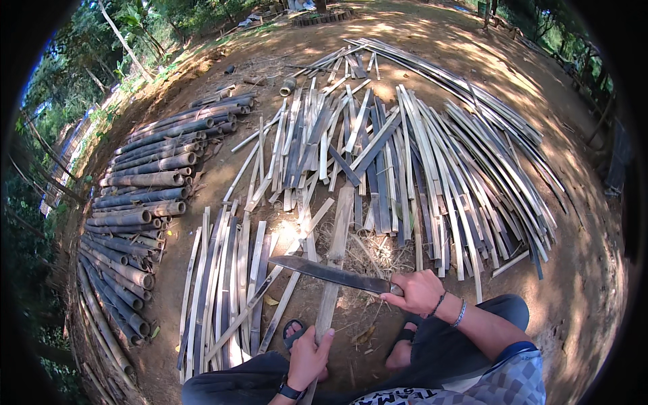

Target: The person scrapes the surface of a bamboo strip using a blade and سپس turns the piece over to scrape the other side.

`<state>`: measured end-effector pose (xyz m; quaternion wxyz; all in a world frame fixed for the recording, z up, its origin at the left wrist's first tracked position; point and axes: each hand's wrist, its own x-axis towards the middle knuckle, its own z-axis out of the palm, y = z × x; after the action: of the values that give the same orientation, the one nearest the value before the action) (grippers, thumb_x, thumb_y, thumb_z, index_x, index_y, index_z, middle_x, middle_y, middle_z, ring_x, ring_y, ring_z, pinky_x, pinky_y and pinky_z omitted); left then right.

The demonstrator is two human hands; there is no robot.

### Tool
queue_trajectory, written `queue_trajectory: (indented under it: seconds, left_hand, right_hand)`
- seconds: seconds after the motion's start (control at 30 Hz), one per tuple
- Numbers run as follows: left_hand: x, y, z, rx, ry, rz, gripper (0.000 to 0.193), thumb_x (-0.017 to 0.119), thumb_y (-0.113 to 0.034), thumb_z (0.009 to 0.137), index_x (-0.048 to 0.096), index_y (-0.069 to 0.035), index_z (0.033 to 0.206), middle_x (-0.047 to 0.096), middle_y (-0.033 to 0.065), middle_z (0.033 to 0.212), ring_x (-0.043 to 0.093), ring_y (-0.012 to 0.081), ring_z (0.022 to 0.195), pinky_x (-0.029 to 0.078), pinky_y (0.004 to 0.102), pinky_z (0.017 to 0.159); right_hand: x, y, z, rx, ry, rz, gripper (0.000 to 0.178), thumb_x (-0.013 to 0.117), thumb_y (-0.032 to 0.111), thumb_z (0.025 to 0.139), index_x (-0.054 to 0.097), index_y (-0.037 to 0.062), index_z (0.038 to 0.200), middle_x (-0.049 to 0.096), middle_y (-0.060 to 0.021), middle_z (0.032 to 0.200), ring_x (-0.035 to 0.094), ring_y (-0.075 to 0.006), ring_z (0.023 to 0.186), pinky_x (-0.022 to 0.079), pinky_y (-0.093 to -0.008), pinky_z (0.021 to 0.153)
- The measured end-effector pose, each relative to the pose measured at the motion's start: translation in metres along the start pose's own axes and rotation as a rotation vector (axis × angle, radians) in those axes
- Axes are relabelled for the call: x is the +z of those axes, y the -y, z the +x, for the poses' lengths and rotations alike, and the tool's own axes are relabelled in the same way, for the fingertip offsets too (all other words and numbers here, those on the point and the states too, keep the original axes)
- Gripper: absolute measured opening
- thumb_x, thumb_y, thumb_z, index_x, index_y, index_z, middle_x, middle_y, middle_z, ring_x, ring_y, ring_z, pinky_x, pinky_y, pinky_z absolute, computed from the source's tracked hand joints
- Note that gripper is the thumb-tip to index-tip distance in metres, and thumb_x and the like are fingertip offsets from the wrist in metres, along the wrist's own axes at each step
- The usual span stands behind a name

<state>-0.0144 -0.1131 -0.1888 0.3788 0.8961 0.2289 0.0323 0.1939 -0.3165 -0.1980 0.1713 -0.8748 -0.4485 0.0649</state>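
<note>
My right hand [420,293] grips the handle of a machete [331,273], its long dark blade pointing left. The blade crosses over a split bamboo strip [334,260]; whether it touches the strip I cannot tell. Closed around the near end of that strip is my left hand [308,354], with a dark watch on its wrist. The strip runs away from me between my feet, its far end near the middle of the split pieces. Pale shavings [374,250] lie on the ground beyond the blade.
Whole bamboo poles [145,179] are stacked along the left. Split strips lie in a near-left bundle [226,277], a middle heap [317,135] and a large right pile [472,182]. My sandalled foot [294,332] is close by the held strip. Bare dirt [405,30] and trees lie beyond.
</note>
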Motion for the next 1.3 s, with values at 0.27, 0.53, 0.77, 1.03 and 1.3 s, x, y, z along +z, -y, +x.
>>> queue_trajectory:
  seconds: [0.27, 0.53, 0.77, 1.03, 1.3]
  left_hand:
    - [0.002, -0.002, 0.001, -0.032, 0.039, -0.077, 0.039, 0.057, -0.034, 0.093, 0.051, 0.001, 0.076, 0.056, 0.0105, 0.048, 0.061, 0.0218, 0.045, 0.043, 0.0343, 0.042]
    - [-0.006, -0.014, 0.001, -0.286, 0.198, -0.37, 0.037, 0.057, -0.034, 0.093, 0.051, 0.0, 0.079, 0.054, 0.0082, 0.046, 0.058, 0.0197, 0.042, 0.042, 0.0326, 0.042]
    - [0.002, -0.008, 0.002, 0.008, -0.003, -0.103, 0.039, 0.059, -0.032, 0.092, 0.05, 0.001, 0.073, 0.052, 0.0129, 0.046, 0.057, 0.0278, 0.042, 0.041, 0.0369, 0.042]
    - [0.006, -0.009, -0.001, 0.001, -0.013, -0.04, 0.04, 0.061, -0.031, 0.091, 0.048, 0.001, 0.07, 0.05, 0.0146, 0.045, 0.056, 0.0316, 0.043, 0.041, 0.0403, 0.045]
    - [0.005, -0.007, -0.001, 0.022, -0.025, -0.021, 0.04, 0.061, -0.031, 0.09, 0.048, 0.001, 0.07, 0.05, 0.0166, 0.046, 0.056, 0.0327, 0.044, 0.041, 0.0415, 0.045]
  right_hand:
    - [0.002, -0.005, 0.002, 0.069, 0.037, 0.043, 0.056, 0.048, 0.062, 0.087, 0.061, 0.0073, 0.079, 0.062, -0.0141, 0.059, 0.062, -0.0331, 0.054, 0.048, -0.0417, 0.048]
    - [-0.008, -0.015, 0.012, 0.263, -0.04, 0.138, 0.052, 0.053, 0.058, 0.086, 0.062, 0.0069, 0.08, 0.059, -0.0139, 0.054, 0.062, -0.036, 0.057, 0.048, -0.0451, 0.053]
    - [-0.014, -0.014, 0.015, 0.159, 0.008, 0.054, 0.05, 0.054, 0.056, 0.086, 0.06, 0.0074, 0.078, 0.061, -0.0143, 0.058, 0.062, -0.035, 0.058, 0.049, -0.0446, 0.053]
    - [-0.011, -0.019, 0.018, 0.165, -0.043, 0.095, 0.05, 0.054, 0.055, 0.087, 0.06, 0.0063, 0.076, 0.059, -0.015, 0.055, 0.061, -0.0353, 0.055, 0.047, -0.0446, 0.051]
    - [-0.008, -0.027, 0.019, 0.174, -0.063, 0.094, 0.05, 0.053, 0.054, 0.088, 0.061, 0.0057, 0.076, 0.058, -0.0149, 0.054, 0.06, -0.0363, 0.054, 0.047, -0.0448, 0.051]
